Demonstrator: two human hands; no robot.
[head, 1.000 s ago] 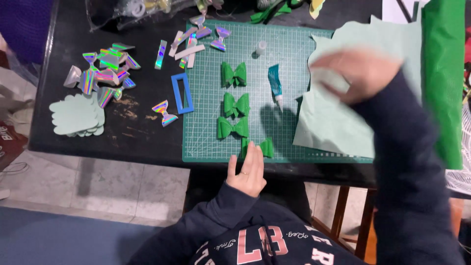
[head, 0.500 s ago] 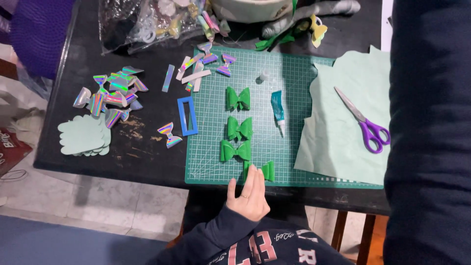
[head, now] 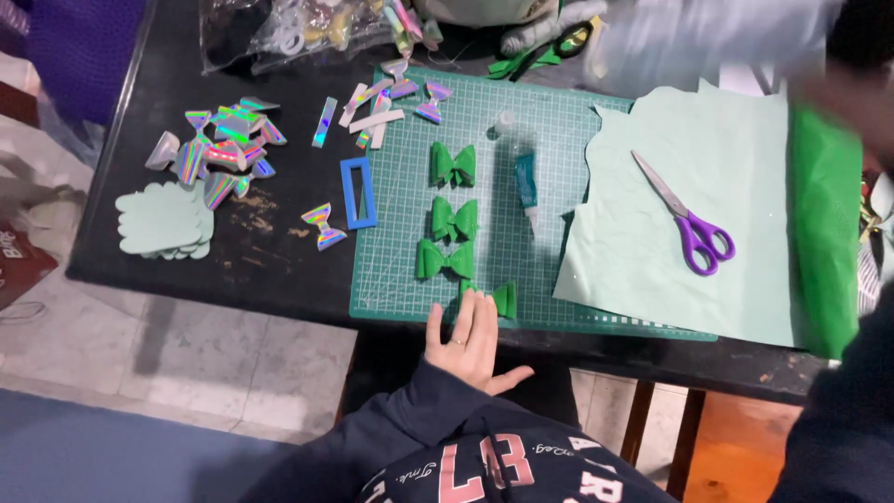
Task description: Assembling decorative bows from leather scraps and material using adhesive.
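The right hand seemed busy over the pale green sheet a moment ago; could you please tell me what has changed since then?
The right hand set down the purple-handled scissors on the pale green sheet and lifted away to the upper right, where it is now blurred. The left hand stayed at the cutting mat's near edge, fingertips by the lowest green bow. The other bows and the glue tube kept their places.

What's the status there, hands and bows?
Left hand flat at the mat edge, fingertips touching the nearest green bow. Right hand blurred, far right, above the green sheet. Scissors lie apart on pale paper.
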